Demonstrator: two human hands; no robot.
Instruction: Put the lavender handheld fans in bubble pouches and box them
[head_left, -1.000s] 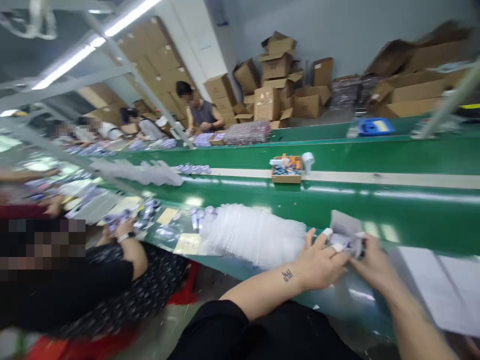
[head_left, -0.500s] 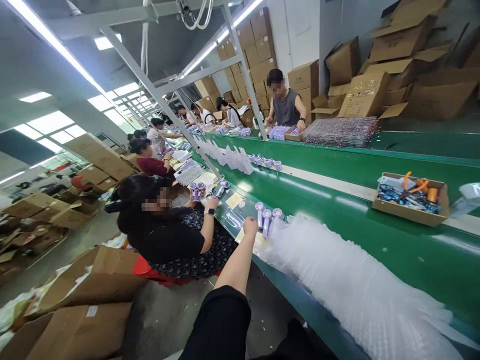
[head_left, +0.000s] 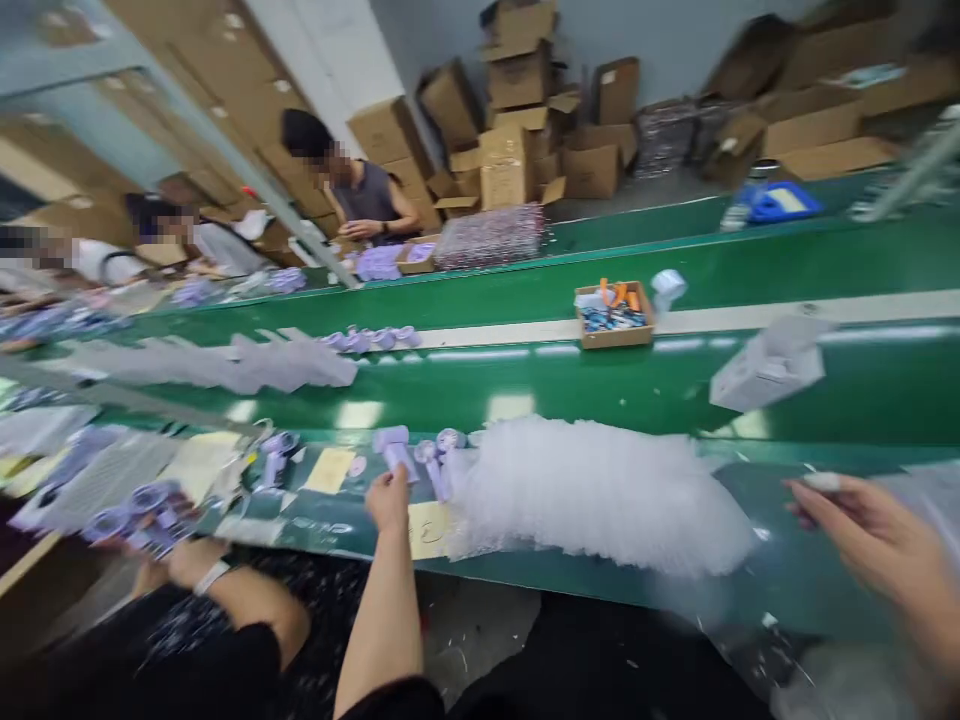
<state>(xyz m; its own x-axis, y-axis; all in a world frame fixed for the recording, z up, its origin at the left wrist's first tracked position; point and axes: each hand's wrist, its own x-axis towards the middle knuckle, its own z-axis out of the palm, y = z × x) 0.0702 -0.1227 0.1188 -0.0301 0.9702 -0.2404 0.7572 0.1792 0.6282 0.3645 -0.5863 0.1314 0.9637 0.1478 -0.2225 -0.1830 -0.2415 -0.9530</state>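
Note:
My left hand (head_left: pixel 388 500) is closed on the handle of a purple handheld fan (head_left: pixel 391 438) at the near edge of the green bench. Beside it, more purple fans (head_left: pixel 450 440) lie against a long fanned-out pile of translucent white plastic bags (head_left: pixel 600 490). A yellow paper slip (head_left: pixel 427 530) is under the near end of the bags. At the right, my right hand (head_left: pixel 870 530) hangs over the bench with fingers loosely apart. A white cover, perhaps a finger cot, shows on one finger. I see nothing held in that hand, though motion blurs it.
Across the belt stand a cardboard box of tools and parts (head_left: pixel 619 335) and a white carton (head_left: pixel 772 365). A co-worker's arm (head_left: pixel 247 600) is close on my left, near fans and sheets. Another person (head_left: pixel 367 200) works on the far side. Clear plastic (head_left: pixel 930 500) lies at far right.
The view has swung to the right and down. My left hand has gripped and raised a fan from the group. My right hand has come into view.

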